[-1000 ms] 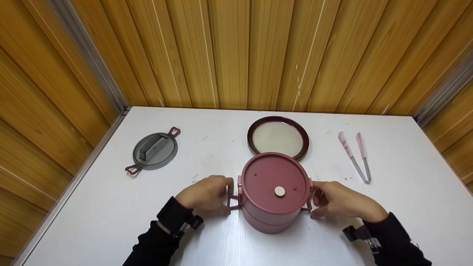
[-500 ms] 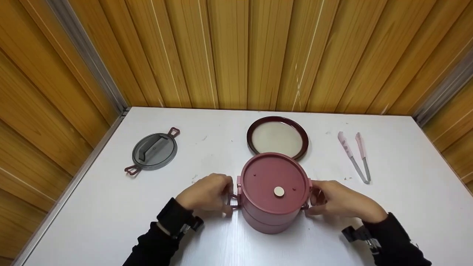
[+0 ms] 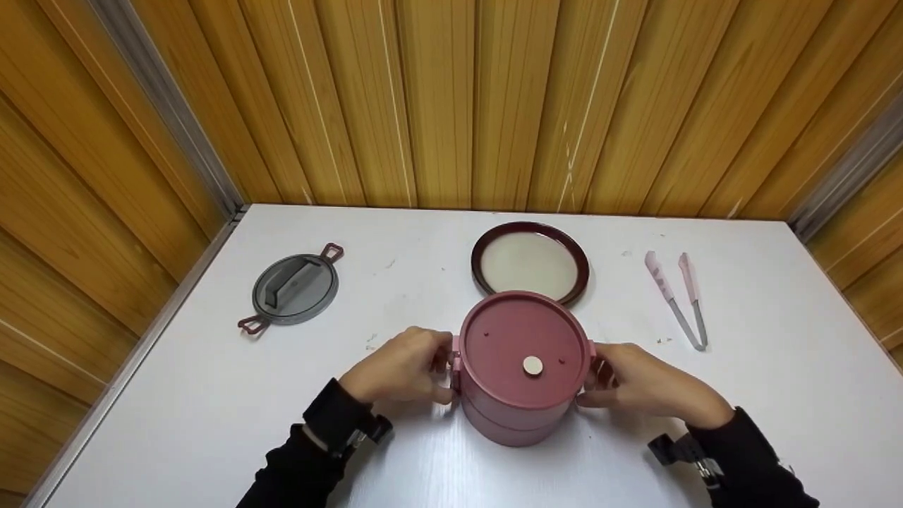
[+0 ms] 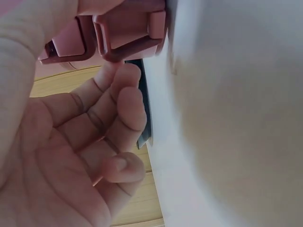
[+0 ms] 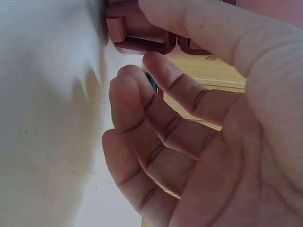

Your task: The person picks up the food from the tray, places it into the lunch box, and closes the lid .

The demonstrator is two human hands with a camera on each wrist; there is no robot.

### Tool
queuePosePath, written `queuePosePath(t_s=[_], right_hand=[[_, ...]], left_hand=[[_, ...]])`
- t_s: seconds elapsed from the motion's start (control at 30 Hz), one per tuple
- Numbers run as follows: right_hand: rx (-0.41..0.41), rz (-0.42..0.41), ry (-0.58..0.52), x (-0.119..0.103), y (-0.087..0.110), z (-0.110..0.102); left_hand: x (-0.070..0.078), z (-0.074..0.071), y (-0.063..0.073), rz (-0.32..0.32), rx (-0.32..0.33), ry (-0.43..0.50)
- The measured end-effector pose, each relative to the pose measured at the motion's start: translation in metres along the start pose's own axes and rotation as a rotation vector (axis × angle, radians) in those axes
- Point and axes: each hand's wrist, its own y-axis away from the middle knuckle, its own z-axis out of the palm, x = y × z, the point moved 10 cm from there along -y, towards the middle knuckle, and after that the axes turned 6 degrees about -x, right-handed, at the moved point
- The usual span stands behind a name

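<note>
A dark pink round lunch box (image 3: 518, 339) stands upright near the front of the table, its lid on, with a white button on top. Its clasps and side handles are at left and right. My left hand (image 3: 398, 363) pinches the left handle (image 4: 130, 47) between thumb and index finger; the other fingers curl loosely beneath. On the opposite side my right hand (image 3: 645, 384) has thumb and index finger on the right handle (image 5: 147, 46), its remaining fingers bent and apart from the box. Both thumb tips are partly cut off or hidden in the wrist views.
Behind the lunch box lies a cream plate (image 3: 529, 261) with a dark red rim. A grey round lid (image 3: 310, 293) with two dark red side handles is at the left. Pink-tipped tongs (image 3: 683, 324) lie spread at the right. Wood-patterned walls (image 3: 437, 106) border the white table (image 3: 395, 451).
Both hands have closed in on the side handles. The left handle, which stuck outward, now sits upright near the box wall, mostly covered by the hand. The box has stayed in place.
</note>
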Motion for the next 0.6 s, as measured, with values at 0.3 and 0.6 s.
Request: queuePosePath(t_s=[0.3,0.6], right_hand=[[0.000,-0.018,0.003,-0.0019,0.0014,0.0002],[-0.011,0.004,0.000,0.0010,0.0026,-0.0022]], left_hand=[[0.0015,0.0029,-0.0011,0.005,0.003,0.049],[-0.0004,-0.0006,0.0010,0.025,-0.029,0.092]])
